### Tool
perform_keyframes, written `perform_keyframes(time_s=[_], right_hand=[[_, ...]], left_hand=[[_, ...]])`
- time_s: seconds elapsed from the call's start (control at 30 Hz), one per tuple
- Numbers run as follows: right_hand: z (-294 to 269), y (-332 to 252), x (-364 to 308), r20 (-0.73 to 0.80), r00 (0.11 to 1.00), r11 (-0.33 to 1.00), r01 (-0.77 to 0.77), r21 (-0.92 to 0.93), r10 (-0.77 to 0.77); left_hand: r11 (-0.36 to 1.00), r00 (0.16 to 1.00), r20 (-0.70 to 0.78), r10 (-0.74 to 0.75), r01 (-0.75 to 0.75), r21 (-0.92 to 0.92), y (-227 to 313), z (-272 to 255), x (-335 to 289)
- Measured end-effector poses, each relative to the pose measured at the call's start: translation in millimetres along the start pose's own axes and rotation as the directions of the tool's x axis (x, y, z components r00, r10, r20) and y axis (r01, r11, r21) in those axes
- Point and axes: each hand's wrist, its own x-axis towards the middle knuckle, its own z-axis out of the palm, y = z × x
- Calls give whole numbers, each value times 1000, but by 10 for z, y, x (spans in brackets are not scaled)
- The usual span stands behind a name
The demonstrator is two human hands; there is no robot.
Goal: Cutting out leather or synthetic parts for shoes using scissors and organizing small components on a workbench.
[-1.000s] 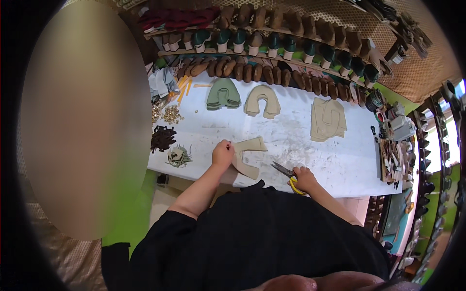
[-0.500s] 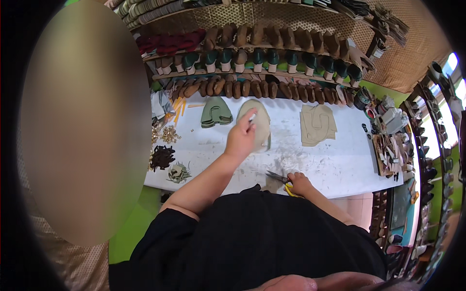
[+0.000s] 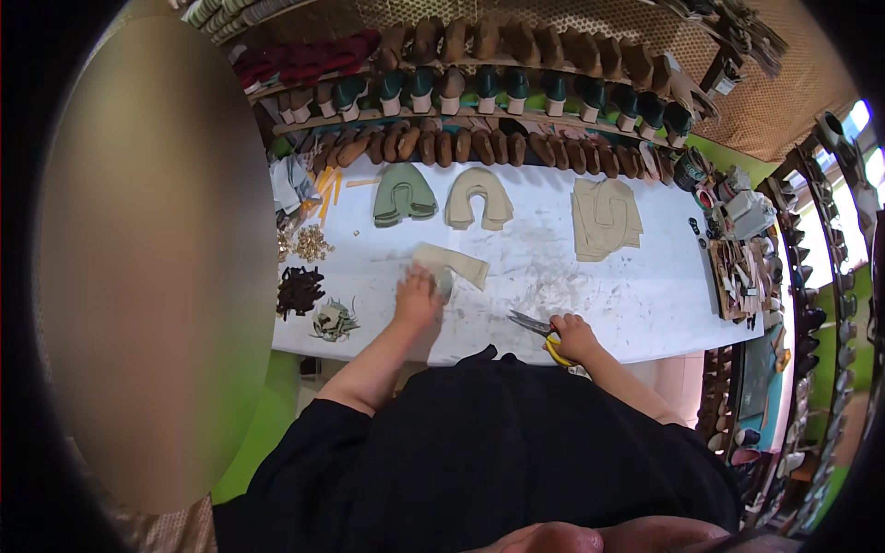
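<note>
A curved beige cut piece (image 3: 461, 264), of fabric or thin leather, lies partly raised in front of me. My left hand (image 3: 418, 297) has its fingers on the near end of this piece; they are blurred by motion, and that end looks greyish and smeared. My right hand (image 3: 575, 339) rests near the table's front edge, closed on the yellow handles of a pair of scissors (image 3: 533, 323). The scissors' blades point left, slightly parted. Beyond my left hand stand a stack of beige U-shaped pieces (image 3: 479, 181) and a stack of green ones (image 3: 403, 187).
More beige pieces (image 3: 606, 241) lie at the right on the white table (image 3: 553, 276). At the left are gold-coloured bits (image 3: 312, 243), dark brown strips (image 3: 300, 291) and green-beige scraps (image 3: 336, 320). Shelves of shoes (image 3: 516, 85) line the back; tools (image 3: 735, 284) crowd the right end.
My left hand has come nearer and leftward from the beige stack, bringing one beige piece with it. The scissors, still in my right hand, have barely shifted.
</note>
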Motion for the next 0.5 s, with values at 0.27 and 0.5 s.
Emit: perform_keyframes(time_s=[0.27,0.5], right_hand=[[-88,-147,65,58,993,994,-102,29,100],[-108,-183,44,50,990,991,-130,16,129]], left_hand=[[996,981,177,74,-81,33,580,-269,-268],[994,990,105,92,-97,47,583,-138,-326]])
